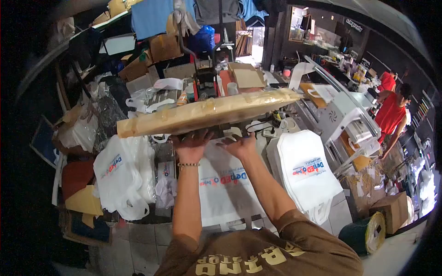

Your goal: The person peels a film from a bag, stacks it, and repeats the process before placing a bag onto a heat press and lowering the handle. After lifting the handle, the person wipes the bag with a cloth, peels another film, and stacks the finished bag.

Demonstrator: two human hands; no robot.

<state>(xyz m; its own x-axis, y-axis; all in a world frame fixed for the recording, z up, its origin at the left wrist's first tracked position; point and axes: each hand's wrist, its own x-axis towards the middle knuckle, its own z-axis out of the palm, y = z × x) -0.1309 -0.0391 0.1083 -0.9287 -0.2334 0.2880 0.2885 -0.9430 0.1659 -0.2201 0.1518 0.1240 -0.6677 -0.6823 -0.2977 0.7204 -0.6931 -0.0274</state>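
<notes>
A tilted screen frame (pixel 207 110), edged with brown tape, stands raised over the work table. My left hand (pixel 192 141) is under its near edge, palm turned up and fingers spread. To the right, my right hand (pixel 239 145) has its fingers apart just below the frame; whether it touches the frame is unclear. Beneath my forearms lies a white printed bag (pixel 221 193) with red and blue lettering. A stack of similar white bags (pixel 304 170) sits to the right, and another pile of bags (pixel 122 175) is on the left.
A machine with a small fan (pixel 338 115) stands on the right. Beyond it are two people in red tops (pixel 391 115). An open cardboard box (pixel 246 76) lies behind the frame. At the lower right are a green roll (pixel 361 234) and a brown box (pixel 391 211).
</notes>
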